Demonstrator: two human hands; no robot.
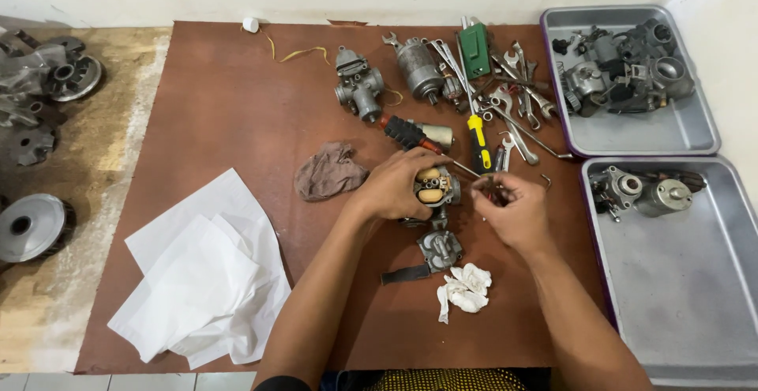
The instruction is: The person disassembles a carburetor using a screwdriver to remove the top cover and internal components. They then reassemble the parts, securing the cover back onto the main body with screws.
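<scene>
The left hand (392,186) curls around a small carburetor body (437,187) just right of the frame's centre, fingers wrapped over its near side and thumb along the top, so that its two tan floats face up. The right hand (512,211) sits just beside it, thumb and forefinger pressed together on something very small and thin; what it is I cannot tell from here. The other fingers of that hand are loosely folded under.

Directly below the held part lies a metal float bowl (440,249) on the brown board (237,107), with a dark strip just left of it and a crumpled white tissue (466,287) below. To the left of the left hand rests a brown rag (328,171). Further toward the lower left of the frame lie loose white paper sheets (201,268).

Above the hands, a screwdriver with a red and black handle (404,132) lies at a slant, and a yellow-handled screwdriver (478,140) points up the frame. Higher still sit a second carburetor (358,84), a cylindrical grey motor part (418,67), a green tool (474,50) and a scatter of wrenches (517,95).

At the upper right, a metal tray (679,126) holds a heap of carburetor parts; the tray below it (695,280) holds two grey pieces near its top edge. Round clutch parts (35,225) lie off the board at the far left.
</scene>
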